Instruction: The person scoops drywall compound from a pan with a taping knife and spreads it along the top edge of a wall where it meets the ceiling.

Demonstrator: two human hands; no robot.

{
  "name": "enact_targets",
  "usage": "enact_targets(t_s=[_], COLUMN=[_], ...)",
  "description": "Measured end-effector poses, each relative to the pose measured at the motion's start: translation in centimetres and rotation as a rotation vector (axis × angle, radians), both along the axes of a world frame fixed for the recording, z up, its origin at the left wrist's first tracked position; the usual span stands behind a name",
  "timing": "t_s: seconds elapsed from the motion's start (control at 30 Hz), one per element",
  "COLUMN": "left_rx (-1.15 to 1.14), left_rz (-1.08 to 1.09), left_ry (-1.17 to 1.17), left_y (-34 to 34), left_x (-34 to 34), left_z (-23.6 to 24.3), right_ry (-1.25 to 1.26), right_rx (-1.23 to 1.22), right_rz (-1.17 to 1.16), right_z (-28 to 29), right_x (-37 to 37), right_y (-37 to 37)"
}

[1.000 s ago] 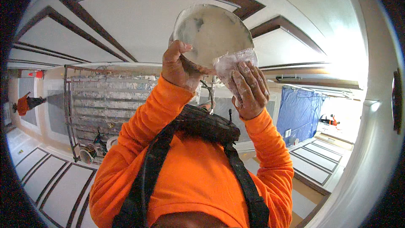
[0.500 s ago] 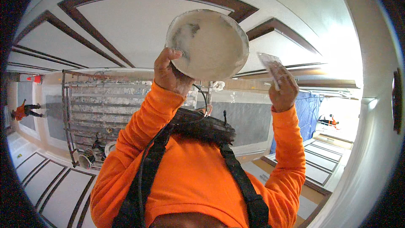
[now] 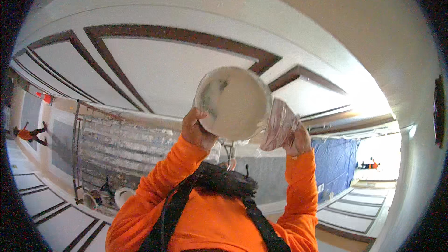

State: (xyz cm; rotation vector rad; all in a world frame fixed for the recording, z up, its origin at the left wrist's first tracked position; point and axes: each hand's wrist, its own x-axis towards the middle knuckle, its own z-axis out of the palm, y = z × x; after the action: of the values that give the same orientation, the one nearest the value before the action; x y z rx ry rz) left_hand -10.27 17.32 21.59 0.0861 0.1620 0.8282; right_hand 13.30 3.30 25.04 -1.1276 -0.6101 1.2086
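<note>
My left hand (image 3: 198, 128) is closed on the near left edge of a round bowl (image 3: 203, 91), its thumb over the rim. Pale beige, plaster-like paste (image 3: 240, 105) covers most of the bowl's inside, with grey patches at the left. In my right hand (image 3: 298, 137) is a wide, flat scraper (image 3: 279, 123), smeared and partly see-through. Its blade stands up close to the bowl's right rim; whether the two touch I cannot tell. Both hands are raised in front of my chest, sleeves orange.
A platform of paste-spattered planks (image 3: 126, 142) with a metal frame (image 3: 76, 154) lies beyond my left arm, a white bucket (image 3: 123, 196) on it. A blue sheet (image 3: 333, 165) hangs at the right. People in orange stand far left (image 3: 25, 134) and far right (image 3: 372, 164). Dark-trimmed panels (image 3: 177, 67) spread above.
The bowl and my left hand sit lower in view. My right hand has come in from the right and lower, bringing the scraper beside the bowl's rim, its broad face now showing.
</note>
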Motion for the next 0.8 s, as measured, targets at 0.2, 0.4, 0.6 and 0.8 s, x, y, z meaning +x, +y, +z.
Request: enact_targets(t_s=[0.2,0.4,0.6,0.8], left_rx=[0.056,0.068,0.067,0.045], left_rz=[0.052,0.06,0.069,-0.007], left_ry=[-0.037,0.115,0.019,0.068], left_y=[0.5,0.1,0.3,0.1], left_x=[-0.5,-0.9,-1.4,-1.4], left_z=[0.4,0.9,0.5,0.2], right_ry=[-0.837,-1.995,-2.158,-2.197], right_rx=[0.071,0.108,0.083,-0.188], right_rz=[-0.014,0.551,0.754,1.011], right_z=[6.3,10.8,13.7,13.2], right_x=[-0.5,-6.2,-7.7,-7.2], right_y=[0.2,4.1,5.0,5.5])
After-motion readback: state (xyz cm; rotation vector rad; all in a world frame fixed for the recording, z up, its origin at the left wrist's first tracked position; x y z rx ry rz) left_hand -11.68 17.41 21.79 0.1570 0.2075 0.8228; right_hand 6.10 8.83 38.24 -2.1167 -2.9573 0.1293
